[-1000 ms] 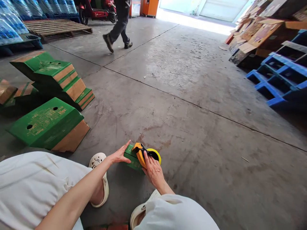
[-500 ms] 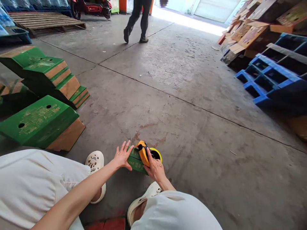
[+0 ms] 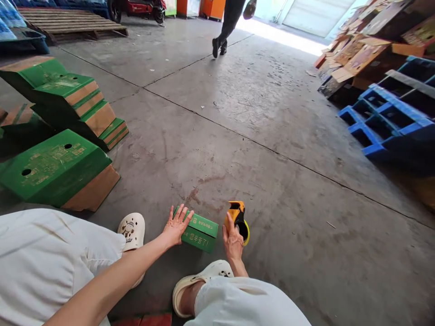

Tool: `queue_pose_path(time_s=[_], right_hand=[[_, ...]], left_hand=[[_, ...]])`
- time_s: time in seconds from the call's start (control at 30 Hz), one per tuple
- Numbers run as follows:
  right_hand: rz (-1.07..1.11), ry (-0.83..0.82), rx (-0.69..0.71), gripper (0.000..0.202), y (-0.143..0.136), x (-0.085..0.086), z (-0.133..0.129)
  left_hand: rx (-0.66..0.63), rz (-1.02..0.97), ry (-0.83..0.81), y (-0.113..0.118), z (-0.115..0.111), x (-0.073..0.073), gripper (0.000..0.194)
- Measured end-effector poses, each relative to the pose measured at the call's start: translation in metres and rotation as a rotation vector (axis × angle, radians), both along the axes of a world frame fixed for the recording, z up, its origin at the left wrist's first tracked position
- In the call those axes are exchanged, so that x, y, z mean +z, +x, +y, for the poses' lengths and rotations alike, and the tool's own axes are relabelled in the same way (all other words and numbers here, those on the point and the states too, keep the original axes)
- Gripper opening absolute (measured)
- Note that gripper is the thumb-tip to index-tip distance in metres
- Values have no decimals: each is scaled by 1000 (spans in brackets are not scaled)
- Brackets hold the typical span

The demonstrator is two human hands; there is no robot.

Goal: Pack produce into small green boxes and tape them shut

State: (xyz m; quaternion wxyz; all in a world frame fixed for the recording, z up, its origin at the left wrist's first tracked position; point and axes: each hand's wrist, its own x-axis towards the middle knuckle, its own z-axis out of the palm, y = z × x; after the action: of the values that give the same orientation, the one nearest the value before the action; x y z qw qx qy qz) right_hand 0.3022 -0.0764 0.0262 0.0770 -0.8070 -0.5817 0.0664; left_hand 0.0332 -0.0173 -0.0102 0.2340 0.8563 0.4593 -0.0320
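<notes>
A small green carton [image 3: 200, 233] with printed characters lies on the floor between my feet. My left hand [image 3: 176, 225] rests on its left end, fingers spread and flat over the top. Just right of the carton, my right hand [image 3: 233, 240] is closed around an orange and black tape dispenser [image 3: 237, 212]. A roll with a yellow rim [image 3: 247, 233] sits in the dispenser. The dispenser is held apart from the carton, and part of its handle is hidden by my fingers.
Green cartons [image 3: 57, 167] are stacked at the left. On the right are blue pallets [image 3: 387, 117] and a heap of brown cardboard boxes [image 3: 360, 59]. A person in dark trousers [image 3: 231, 20] walks at the back, near a wooden pallet [image 3: 71, 20] and a red scooter [image 3: 141, 8].
My right hand has moved the tape dispenser off the carton to the right, uncovering the carton's right end. My left hand has shifted onto its top. The person behind has moved right.
</notes>
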Motion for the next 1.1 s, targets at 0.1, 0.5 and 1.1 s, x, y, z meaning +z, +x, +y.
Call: queue_pose_path(time_s=[0.1, 0.5, 1.1], right_hand=[[-119, -53, 138, 58, -13, -11, -3], [99, 35, 44, 43, -11, -3, -3], [1389, -268, 282, 87, -49, 54, 28]], left_hand=[[-42, 51, 18, 3, 1, 0, 146], [-116, -85, -2, -2, 3, -3, 135], [19, -299, -25, -27, -9, -1, 106]])
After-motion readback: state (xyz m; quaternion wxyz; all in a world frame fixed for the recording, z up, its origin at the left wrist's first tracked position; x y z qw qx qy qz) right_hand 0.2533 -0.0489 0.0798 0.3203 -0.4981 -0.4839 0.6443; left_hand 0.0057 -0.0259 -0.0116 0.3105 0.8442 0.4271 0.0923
